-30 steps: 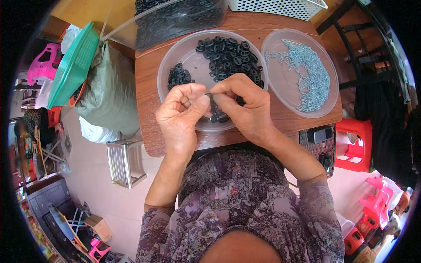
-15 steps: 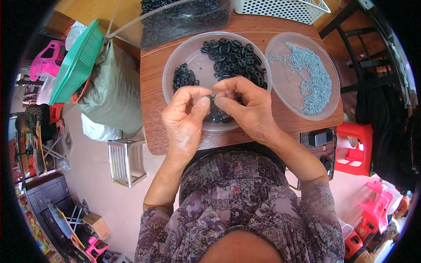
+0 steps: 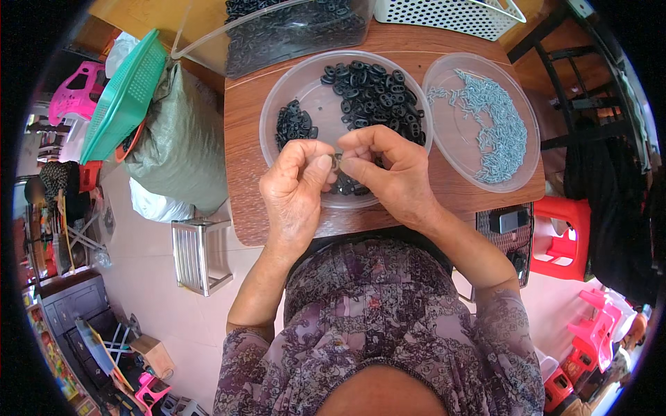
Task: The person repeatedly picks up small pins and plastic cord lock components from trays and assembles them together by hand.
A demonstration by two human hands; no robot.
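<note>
Over the near part of a round clear plastic tub (image 3: 267, 104), my left hand (image 3: 295, 184) and my right hand (image 3: 392, 170) meet fingertip to fingertip. Both are closed in a pinch on something small between them, too hidden to name. Inside the tub, black oval plastic pieces with holes (image 3: 378, 93) fill the far right. A smaller heap of black pieces (image 3: 295, 123) lies at its left, and more dark pieces show below my fingers. To the right, a shallow round clear dish (image 3: 451, 135) holds many small bluish-silver metal pieces (image 3: 501, 142).
The wooden table (image 3: 243, 173) also bears a clear bin (image 3: 298, 52) of black pieces and a white perforated basket (image 3: 451, 17) at the back. A full grey-green sack (image 3: 184, 139) and a metal stool (image 3: 201, 256) stand left; a red stool (image 3: 565, 236) is at right.
My hands stay together at nearly the same spot, with slight finger movement. The whole view has shifted a little; the tub, dish and heaps look the same.
</note>
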